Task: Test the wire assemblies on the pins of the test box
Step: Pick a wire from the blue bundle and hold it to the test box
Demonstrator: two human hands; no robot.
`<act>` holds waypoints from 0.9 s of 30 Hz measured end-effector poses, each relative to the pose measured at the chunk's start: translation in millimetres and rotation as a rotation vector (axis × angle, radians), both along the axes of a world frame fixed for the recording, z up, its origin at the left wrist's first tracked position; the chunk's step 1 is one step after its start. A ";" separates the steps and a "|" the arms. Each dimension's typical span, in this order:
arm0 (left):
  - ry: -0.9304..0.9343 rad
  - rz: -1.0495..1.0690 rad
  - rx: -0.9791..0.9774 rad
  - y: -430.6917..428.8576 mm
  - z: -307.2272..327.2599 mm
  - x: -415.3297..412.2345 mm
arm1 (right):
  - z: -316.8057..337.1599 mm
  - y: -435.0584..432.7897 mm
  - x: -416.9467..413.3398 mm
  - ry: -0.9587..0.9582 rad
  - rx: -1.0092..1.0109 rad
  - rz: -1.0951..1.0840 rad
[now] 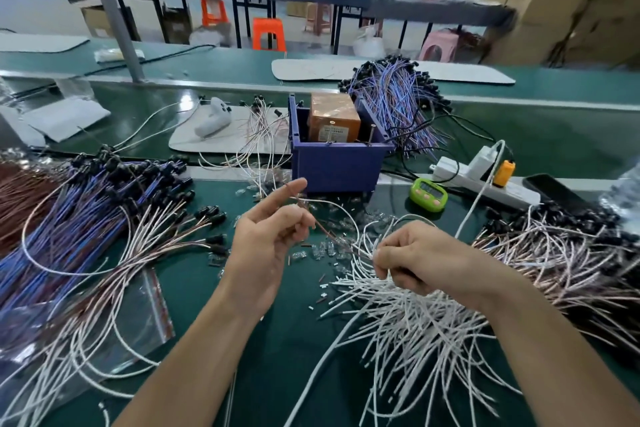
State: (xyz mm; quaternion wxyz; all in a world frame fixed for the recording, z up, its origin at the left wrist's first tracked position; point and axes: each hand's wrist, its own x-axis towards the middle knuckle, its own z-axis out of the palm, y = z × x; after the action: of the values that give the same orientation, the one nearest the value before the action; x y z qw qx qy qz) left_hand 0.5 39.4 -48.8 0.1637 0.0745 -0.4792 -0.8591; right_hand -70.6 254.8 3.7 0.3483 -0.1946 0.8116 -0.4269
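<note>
The left hand (270, 239) was raised above the green table (277, 357), near the middle. Its first finger stuck out straight toward the far right, while the thumb and the other curled fingers pinched a thin brown wire (330, 232) that ran off to the right toward the other hand. The right hand (412, 260) sat just right of it, fingers curled tightly, gripping the ends of a few strands from the heap of white wires (415, 329) that spread out under it to the near right. The two hands were close but not touching.

The test box (336, 163), blue and open at the top, stood on the table just beyond the hands, apart from both. An orange-brown block (334, 118) sat inside it, and thin metal pins (372, 133) stood up at its near rim.

A bundle of blue wires (69, 218) with black ends lay on the left, and another blue bundle (391, 104) lay behind the box on the far right. Small clear plastic pieces (322, 250) were scattered between the hands and the box. A green timer (428, 198) sat right of the box, with a white power strip (485, 184) just beyond it. A clear plastic bag (152, 315) lay on the near left, partly under wires
</note>
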 end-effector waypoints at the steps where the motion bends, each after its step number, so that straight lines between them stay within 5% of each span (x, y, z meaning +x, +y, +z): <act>1: 0.002 0.004 -0.008 -1.2 0.2 0.1 | 0.2 -0.4 -0.1 -0.005 -0.005 0.002; 5: -0.039 0.063 -0.085 0.4 3.2 -0.5 | 2.8 2.5 0.6 0.035 0.055 0.019; 8: -0.085 0.083 -0.191 3.6 0.9 -0.9 | 6.3 2.8 2.6 0.423 0.345 0.040; 11: -0.108 0.040 -0.217 9.4 0.4 -2.7 | 6.7 -16.7 13.2 0.736 0.232 -0.138; 15: -0.088 0.004 -0.134 15.6 1.9 -4.9 | -6.2 -56.0 27.9 0.482 -0.157 -0.115; 19: -0.108 0.184 -0.132 0.9 0.4 -6.9 | -13.4 -59.8 24.2 0.490 -0.175 -0.164; 27: -0.202 0.182 0.023 -14.7 -0.3 -11.8 | 4.3 -43.7 -8.0 0.415 -0.204 -0.205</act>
State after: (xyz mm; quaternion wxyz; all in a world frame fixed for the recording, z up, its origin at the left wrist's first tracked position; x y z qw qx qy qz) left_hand -11.3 24.7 -49.1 0.1910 0.2058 -0.4745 -0.8343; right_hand -78.5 211.1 8.0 0.1077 -0.2287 0.8339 -0.4906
